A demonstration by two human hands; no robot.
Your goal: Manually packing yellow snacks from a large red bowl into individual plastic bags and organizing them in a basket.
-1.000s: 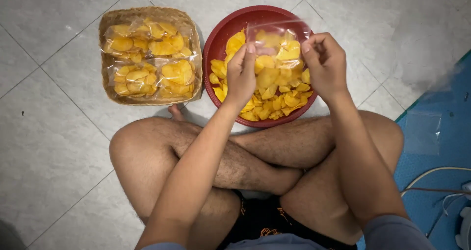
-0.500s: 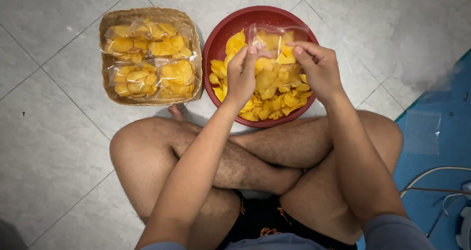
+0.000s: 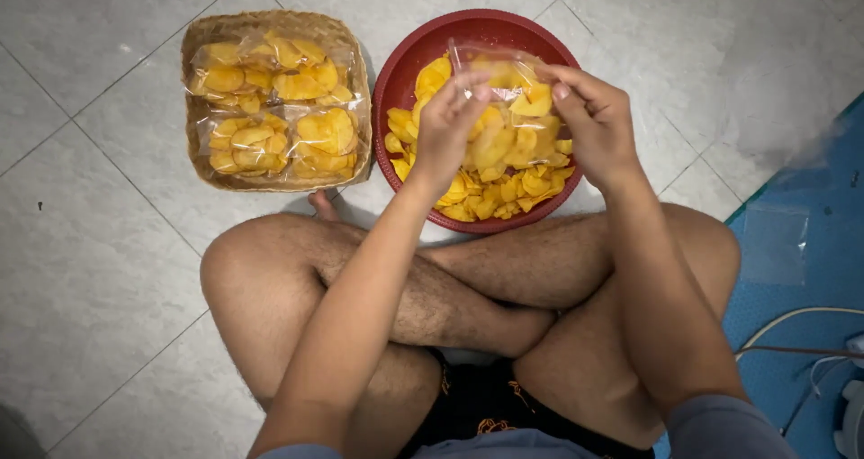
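Note:
I sit cross-legged on a tiled floor. Both hands hold a clear plastic bag (image 3: 509, 81) with yellow chips in it, above a red bowl (image 3: 405, 63). My left hand (image 3: 445, 135) pinches the bag's left edge. My right hand (image 3: 594, 126) grips its right edge. Loose yellow chips (image 3: 504, 189) fill the bowl beneath the bag. Part of the bag is hidden behind my fingers.
A woven basket (image 3: 202, 40) at the upper left holds several sealed bags of chips (image 3: 274, 108). A blue mat (image 3: 801, 270) lies at the right, with flat clear bags (image 3: 774, 243) and white cables (image 3: 801, 333) on it. My crossed legs fill the foreground.
My right hand dipped toward the bag's opening and came back to its right edge. The bag now sits lower over the bowl, and looks fuller.

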